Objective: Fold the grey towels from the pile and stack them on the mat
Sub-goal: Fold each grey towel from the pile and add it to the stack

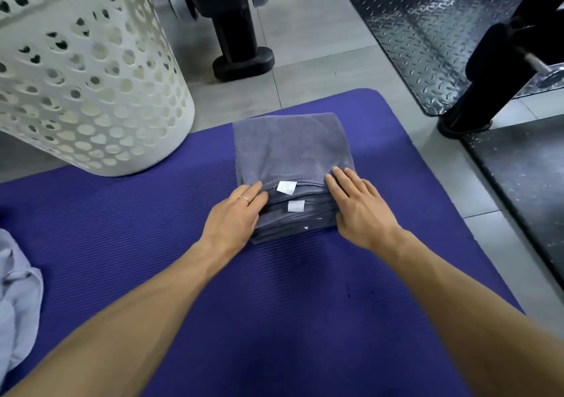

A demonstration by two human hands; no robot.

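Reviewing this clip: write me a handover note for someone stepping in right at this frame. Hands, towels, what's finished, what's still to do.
Left hand: fingers straight, pressing the near left edge of the stack of folded grey towels.
Right hand: fingers straight, resting on the stack's near right edge.
The stack sits on the purple mat, white labels facing the person.
Done: several towels folded and stacked; the exact count is unclear.
Left: an unfolded pale towel pile lies at the mat's left edge. Square the stack, then probably take the next towel from there.
The white laundry basket stands behind; its contents are hidden.
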